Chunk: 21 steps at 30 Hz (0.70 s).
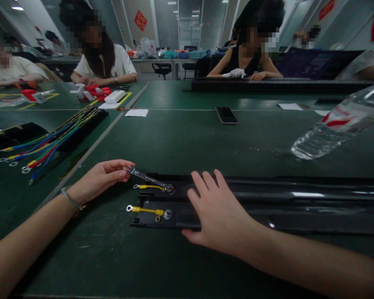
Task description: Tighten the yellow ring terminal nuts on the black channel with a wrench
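Note:
Between its thumb and fingers, my left hand (pixel 114 171) pinches one end of a silver wrench (pixel 149 178). The wrench's other end sits around a nut (pixel 170 189) on the farther of two long black channels (pixel 252 189). Beside it lies a short yellow wire (pixel 151 187) with a ring terminal. On the nearer black channel (pixel 237 214) are a second yellow wire (pixel 149 211), a bolt with a washer (pixel 167 214) and a small brass-coloured nut (pixel 158 218). My right hand (pixel 220 211) lies across both channels with fingers spread, its thumb at the near edge.
A tilted water bottle (pixel 339 122) is at the right, a phone (pixel 226 115) farther back. Coloured cables with ring terminals (pixel 59 139) lie at the left near black parts. White paper slips (pixel 136 113) rest on the green table (pixel 162 137). People sit across it.

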Available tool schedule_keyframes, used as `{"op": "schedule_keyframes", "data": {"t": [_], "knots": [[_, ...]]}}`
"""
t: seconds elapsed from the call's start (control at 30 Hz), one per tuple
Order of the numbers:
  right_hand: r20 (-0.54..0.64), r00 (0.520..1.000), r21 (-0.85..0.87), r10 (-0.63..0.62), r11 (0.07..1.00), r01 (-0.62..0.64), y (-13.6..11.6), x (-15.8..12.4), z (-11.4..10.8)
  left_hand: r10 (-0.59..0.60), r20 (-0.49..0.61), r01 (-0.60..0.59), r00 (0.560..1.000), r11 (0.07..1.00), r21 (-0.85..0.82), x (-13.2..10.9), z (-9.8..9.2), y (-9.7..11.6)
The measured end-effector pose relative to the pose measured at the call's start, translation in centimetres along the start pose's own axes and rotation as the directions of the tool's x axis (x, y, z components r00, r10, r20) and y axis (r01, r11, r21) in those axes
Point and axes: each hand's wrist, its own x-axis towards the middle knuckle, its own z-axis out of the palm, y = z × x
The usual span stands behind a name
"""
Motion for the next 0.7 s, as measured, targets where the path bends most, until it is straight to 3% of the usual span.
{"op": "schedule_keyframes", "data": {"t": [0.13, 0.37, 0.7], "knots": [[-0.006, 1.0, 0.002, -0.003, 1.0, 0.003, 0.0, 0.0, 0.0, 0.001, 0.011, -0.001, 1.0, 1.0, -0.005, -0.1, 0.0, 0.2], [-0.006, 1.0, 0.012, -0.002, 1.0, 0.002, -0.1, 0.0, 0.0, 0.048, 0.167, -0.061, 0.985, 0.996, 0.071, -0.3, -0.9, -0.2], [-0.007, 1.0, 0.009, -0.002, 1.0, 0.002, 0.0, 0.0, 0.0, 0.063, 0.455, -0.121, 0.888, 0.988, 0.1, -0.6, -0.7, 0.0]]}}
